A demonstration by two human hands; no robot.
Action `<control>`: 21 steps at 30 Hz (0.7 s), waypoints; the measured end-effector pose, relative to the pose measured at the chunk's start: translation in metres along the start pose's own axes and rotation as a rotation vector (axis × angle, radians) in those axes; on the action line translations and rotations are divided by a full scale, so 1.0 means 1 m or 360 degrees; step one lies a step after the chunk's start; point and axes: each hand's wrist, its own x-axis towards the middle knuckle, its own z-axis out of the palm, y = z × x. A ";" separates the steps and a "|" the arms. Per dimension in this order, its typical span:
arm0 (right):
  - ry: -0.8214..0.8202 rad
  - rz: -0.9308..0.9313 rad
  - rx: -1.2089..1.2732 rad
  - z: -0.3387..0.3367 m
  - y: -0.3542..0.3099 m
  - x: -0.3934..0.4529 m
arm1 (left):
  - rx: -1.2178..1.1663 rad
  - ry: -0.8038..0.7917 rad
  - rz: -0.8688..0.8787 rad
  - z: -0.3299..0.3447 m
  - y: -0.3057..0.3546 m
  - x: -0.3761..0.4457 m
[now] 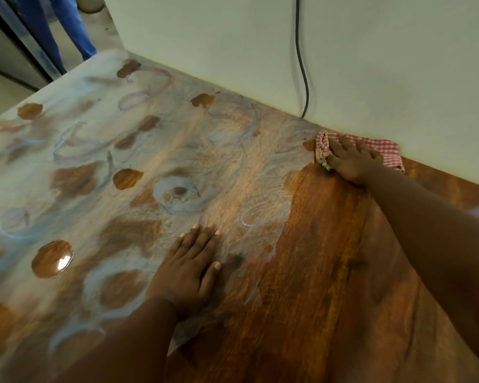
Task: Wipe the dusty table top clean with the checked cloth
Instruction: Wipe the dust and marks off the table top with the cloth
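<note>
The wooden table top [329, 258] is bare brown wood on its right side, while pale dust with rings and round clean patches covers the left and middle [100, 150]. The red-and-white checked cloth [382, 147] lies bunched at the far edge, against the white wall. My right hand [351, 161] presses flat on the cloth with fingers spread. My left hand [188, 269] rests flat on the table near the middle, at the border of the dust, holding nothing.
A white wall [260, 51] runs along the table's far edge, with a black cable [302, 64] hanging down to the table. A person's legs in blue trousers [64, 26] stand beyond the far left corner, beside a dark metal frame [20, 42].
</note>
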 end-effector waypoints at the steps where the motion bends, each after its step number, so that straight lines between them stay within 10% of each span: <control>1: -0.0002 0.0054 0.0053 -0.002 -0.008 0.004 | 0.0010 -0.0001 0.0004 0.001 0.000 0.000; 21: 0.0064 0.0073 0.0034 0.003 -0.003 0.003 | -0.0023 0.0005 0.0005 0.001 -0.001 0.001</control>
